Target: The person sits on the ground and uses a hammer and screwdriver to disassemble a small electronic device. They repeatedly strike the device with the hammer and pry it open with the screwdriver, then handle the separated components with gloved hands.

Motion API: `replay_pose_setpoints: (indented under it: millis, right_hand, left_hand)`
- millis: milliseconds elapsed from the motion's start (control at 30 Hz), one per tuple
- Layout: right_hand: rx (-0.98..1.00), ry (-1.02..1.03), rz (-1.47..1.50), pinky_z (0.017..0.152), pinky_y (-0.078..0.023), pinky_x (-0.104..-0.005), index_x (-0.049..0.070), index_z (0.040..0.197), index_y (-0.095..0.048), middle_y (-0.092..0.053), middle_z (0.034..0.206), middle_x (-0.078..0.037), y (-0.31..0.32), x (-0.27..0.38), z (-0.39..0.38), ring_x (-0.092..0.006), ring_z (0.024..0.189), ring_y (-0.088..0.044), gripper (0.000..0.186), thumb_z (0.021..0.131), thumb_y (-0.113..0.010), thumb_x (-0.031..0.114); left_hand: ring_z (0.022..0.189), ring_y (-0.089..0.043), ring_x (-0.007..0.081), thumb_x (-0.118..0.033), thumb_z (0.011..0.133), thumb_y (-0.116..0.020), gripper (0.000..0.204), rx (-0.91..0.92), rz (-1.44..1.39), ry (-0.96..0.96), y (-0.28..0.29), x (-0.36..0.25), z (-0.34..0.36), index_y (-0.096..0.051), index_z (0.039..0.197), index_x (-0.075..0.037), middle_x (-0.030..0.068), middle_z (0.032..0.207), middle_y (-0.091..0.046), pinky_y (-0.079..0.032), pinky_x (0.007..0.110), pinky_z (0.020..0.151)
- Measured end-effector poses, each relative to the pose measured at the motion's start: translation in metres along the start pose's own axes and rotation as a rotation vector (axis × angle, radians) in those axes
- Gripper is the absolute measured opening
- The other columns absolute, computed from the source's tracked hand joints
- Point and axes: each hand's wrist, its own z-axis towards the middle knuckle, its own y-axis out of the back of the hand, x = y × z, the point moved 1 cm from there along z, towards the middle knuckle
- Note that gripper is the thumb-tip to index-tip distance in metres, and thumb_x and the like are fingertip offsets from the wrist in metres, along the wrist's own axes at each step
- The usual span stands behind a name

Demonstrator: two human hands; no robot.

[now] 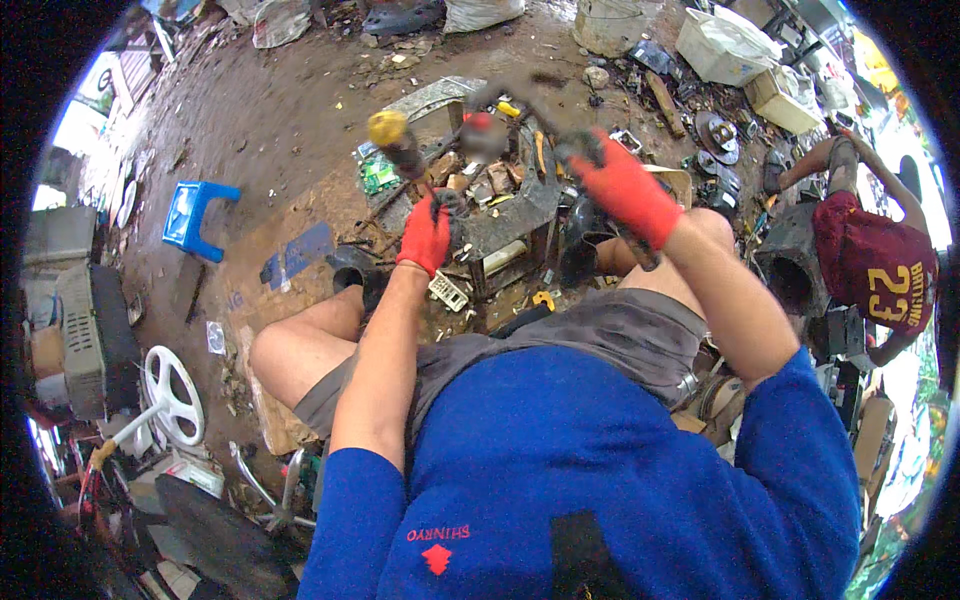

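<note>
My left hand (428,235), in a red glove with dark patches, is closed round the lower part of a screwdriver-like tool (402,150), whose yellow-and-black end points up and away from me. To the right, my right hand (620,190), gloved alike, grips the dark handle of a hammer (530,108). Its head reaches out over the work spot and is smeared by motion. Below both tools stands a grey metal frame or block (520,215), with several brownish broken pieces (485,185) lying in it. A green circuit board (379,174) lies at its left side.
A blue plastic stool (195,220) stands left on the dirt floor, above a white steering-wheel-shaped part (172,395). Metal scrap and discs (717,137) lie at right, near white bins (725,48). Another person in a maroon shirt (870,260) bends over at far right.
</note>
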Motion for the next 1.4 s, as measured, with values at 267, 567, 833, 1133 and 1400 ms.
replay_pose_setpoints:
  millis: [267,567,833,1133,1400]
  right_hand:
    - [0.361,-0.057,-0.16,0.089,-0.046,-0.0468,0.001,0.134,-0.037,-0.061,0.109,-0.025,-0.102,-0.042,-0.03,-0.0396,0.101,-0.06,0.062,0.087,-0.051,0.04]
    - [0.256,0.024,-0.214,0.091,-0.045,-0.0436,0.007,0.131,-0.042,-0.057,0.119,-0.021,-0.09,-0.025,-0.02,-0.0348,0.112,-0.055,0.059,0.084,-0.057,0.04]
    - [0.089,0.474,0.946,0.101,-0.04,-0.0353,0.007,0.134,-0.043,-0.052,0.129,-0.014,-0.038,0.063,-0.019,-0.0221,0.119,-0.05,0.077,0.069,-0.08,0.022]
    - [-0.024,0.089,1.07,0.089,-0.047,-0.0318,0.005,0.119,-0.052,-0.065,0.106,-0.006,-0.054,0.022,-0.028,-0.0163,0.096,-0.061,0.052,0.075,-0.076,0.017]
    - [-0.134,-0.198,1.253,0.084,-0.047,-0.0299,0.005,0.109,-0.06,-0.066,0.1,-0.004,-0.07,-0.062,0.007,-0.0143,0.091,-0.06,0.04,0.077,-0.076,0.021]
  left_hand:
    - [0.094,-0.062,0.0336,-0.014,0.092,-0.049,0.024,-0.041,-0.037,-0.028,0.006,0.0,-0.006,-0.055,0.113,-0.003,0.0166,0.097,-0.065,-0.046,0.038,0.083]
    - [0.101,-0.054,0.0413,-0.02,0.084,-0.059,0.031,0.034,0.328,-0.089,-0.005,0.02,-0.004,-0.058,0.11,-0.003,0.0217,0.107,-0.06,-0.044,0.045,0.087]
    - [0.097,-0.055,0.04,-0.023,0.08,-0.062,0.028,0.062,0.267,-0.182,-0.017,0.019,0.003,-0.062,0.101,-0.005,0.0187,0.103,-0.061,-0.045,0.046,0.084]
    - [0.118,-0.045,0.0363,-0.026,0.069,-0.075,0.069,0.124,0.345,-0.173,-0.004,0.006,-0.003,-0.045,0.128,-0.005,0.0185,0.125,-0.049,-0.038,0.043,0.101]
    - [0.119,-0.044,0.0367,-0.024,0.066,-0.078,0.075,0.152,0.373,-0.13,0.015,-0.013,-0.023,-0.043,0.129,-0.005,0.0182,0.124,-0.049,-0.036,0.044,0.101]
